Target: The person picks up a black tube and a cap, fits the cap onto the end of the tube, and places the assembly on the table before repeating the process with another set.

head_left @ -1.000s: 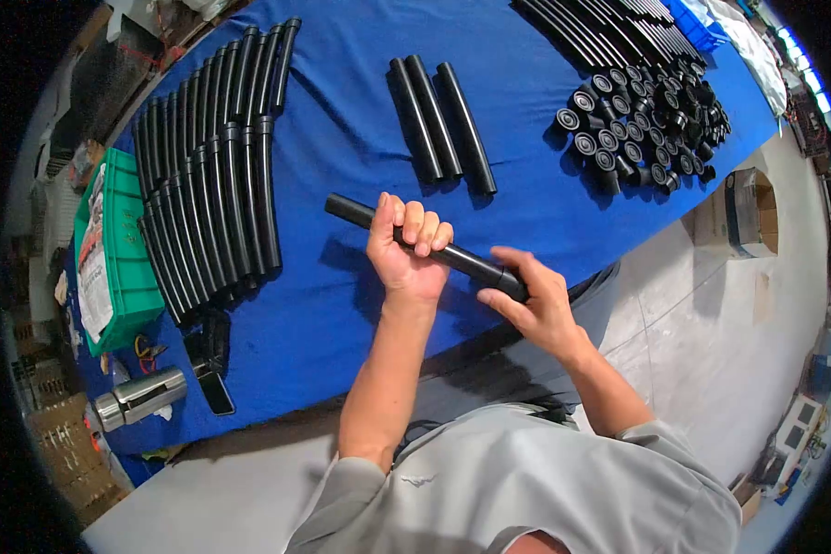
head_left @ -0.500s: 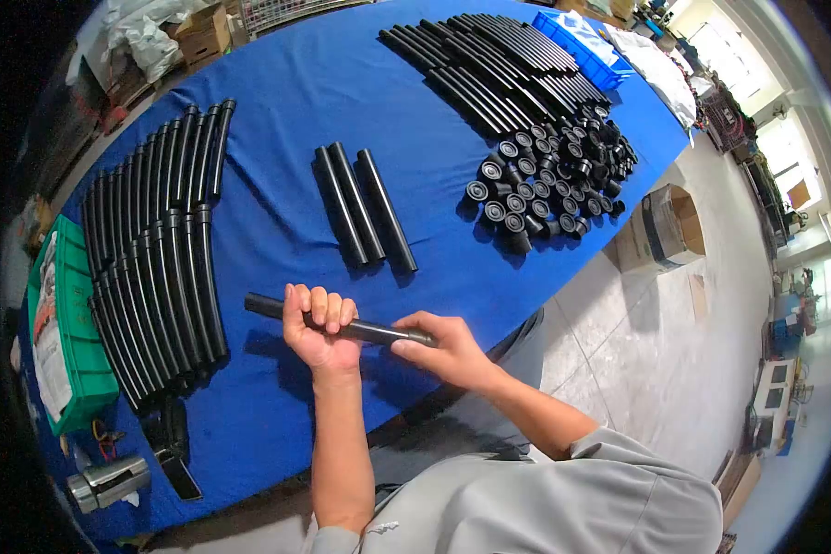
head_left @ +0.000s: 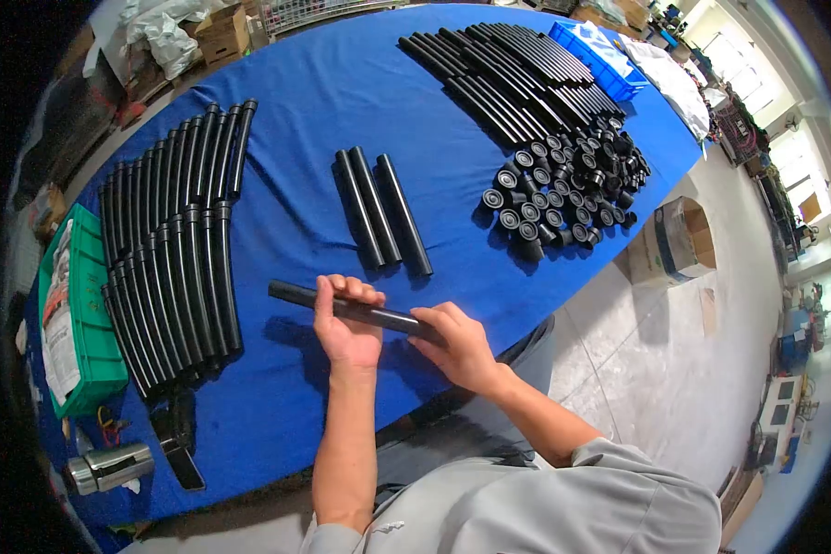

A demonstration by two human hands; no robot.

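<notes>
Since the earlier frame, the left hand (head_left: 349, 340) has uncurled its fingers around a smooth black cylindrical tube (head_left: 388, 319), apparently plastic. I find that hand half open, palm up, the tube lying loosely across it. The right hand (head_left: 468, 351) is closed around the tube's near right end, fingers narrow. I judge this two-point hold keeps the piece steady, clear of the blue cloth-covered table (head_left: 295, 111). It sits near of three loose black tubes (head_left: 376, 205), presumably set apart for easy reach. Black capped tubes (head_left: 194, 277) lie in rows at left, likely for order.
</notes>
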